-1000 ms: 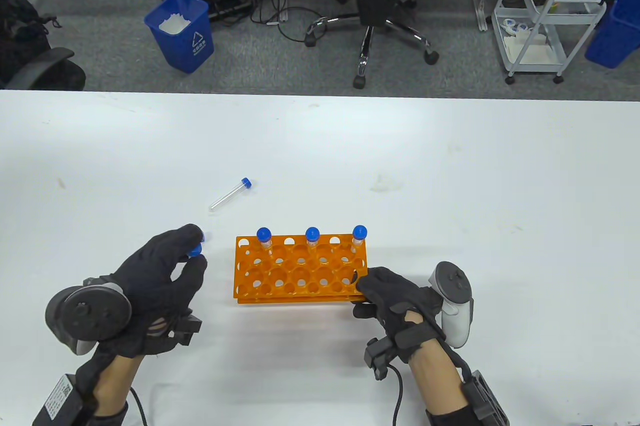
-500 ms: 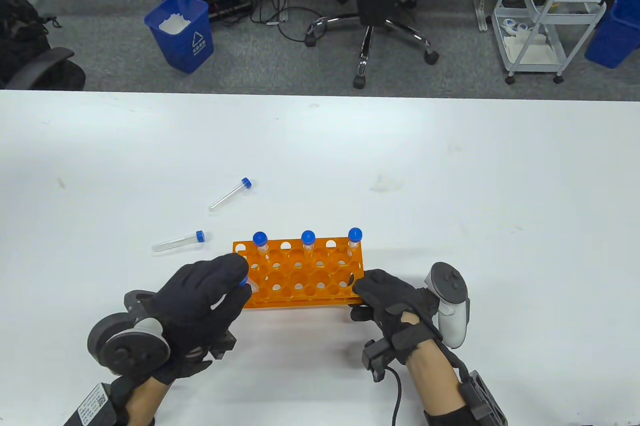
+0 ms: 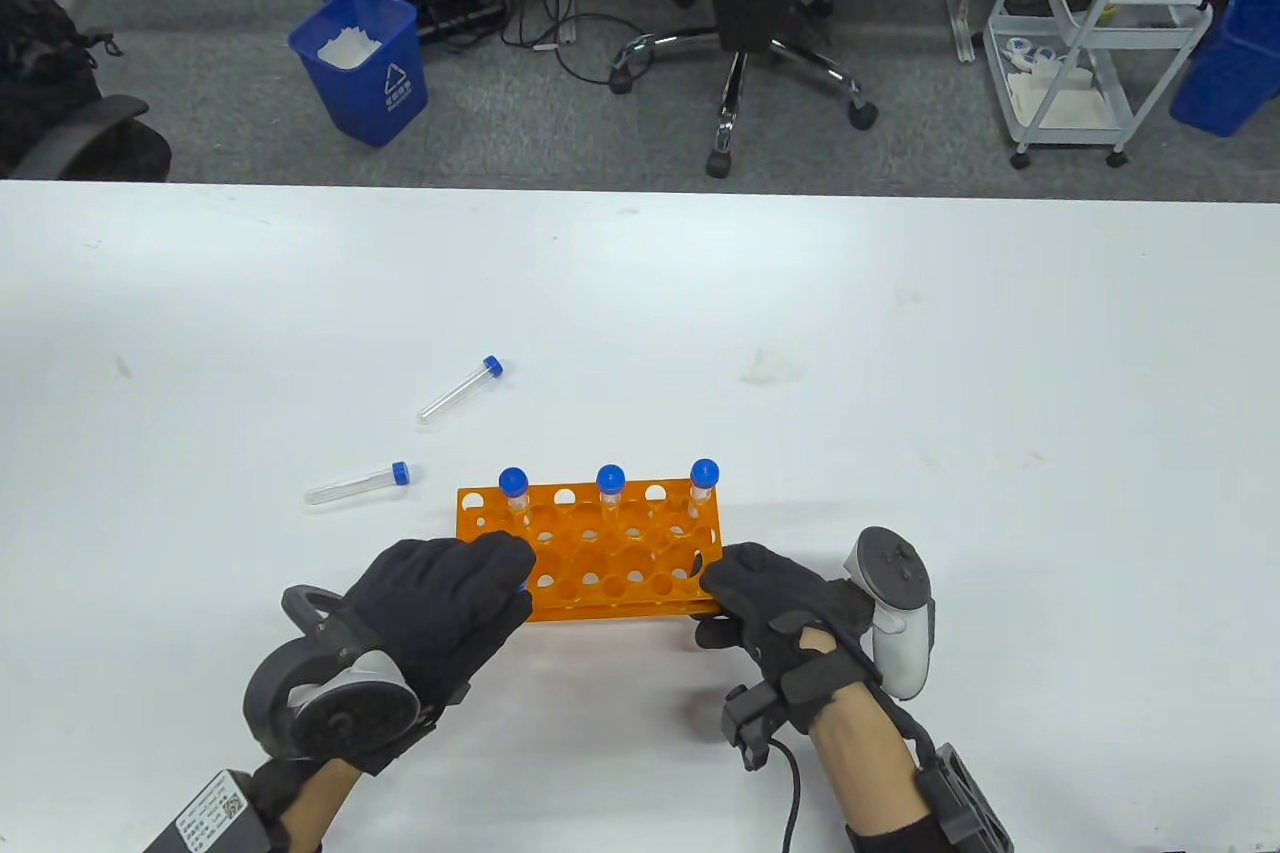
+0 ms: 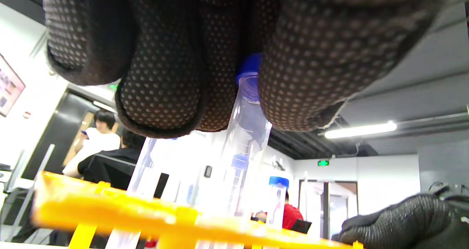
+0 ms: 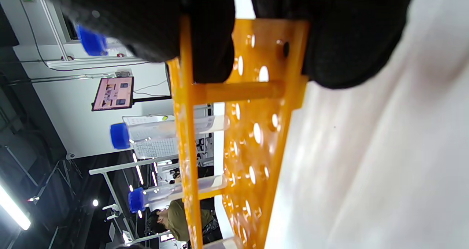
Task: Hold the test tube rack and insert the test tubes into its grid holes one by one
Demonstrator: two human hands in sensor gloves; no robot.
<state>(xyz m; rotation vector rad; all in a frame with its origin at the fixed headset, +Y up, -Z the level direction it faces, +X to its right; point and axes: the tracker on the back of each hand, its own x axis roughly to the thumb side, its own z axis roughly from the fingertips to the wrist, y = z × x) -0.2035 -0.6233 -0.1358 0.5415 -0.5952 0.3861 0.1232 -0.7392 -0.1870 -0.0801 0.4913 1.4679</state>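
The orange test tube rack (image 3: 640,605) stands on the white table with three blue-capped tubes (image 3: 610,483) upright in its far row. My left hand (image 3: 510,568) is over the rack's near left corner. It pinches a clear blue-capped tube (image 4: 249,106) just under the cap, upright, its lower end going down into the rack (image 4: 110,208). My right hand (image 3: 725,583) grips the rack's near right corner, and its fingers (image 5: 209,40) clamp the rack's end frame (image 5: 253,139). Two loose tubes lie left of the rack, one nearer (image 3: 358,483) and one farther (image 3: 460,390).
The white table (image 3: 900,373) stretches wide to the right and beyond the rack. Past its far edge are a blue bin (image 3: 362,63), an office chair (image 3: 745,13) and a white cart (image 3: 1095,23).
My left hand has carried its tube right, from beside the rack to over its near left corner, uncovering one loose tube. The rack has slid slightly left. My right hand keeps its grip.
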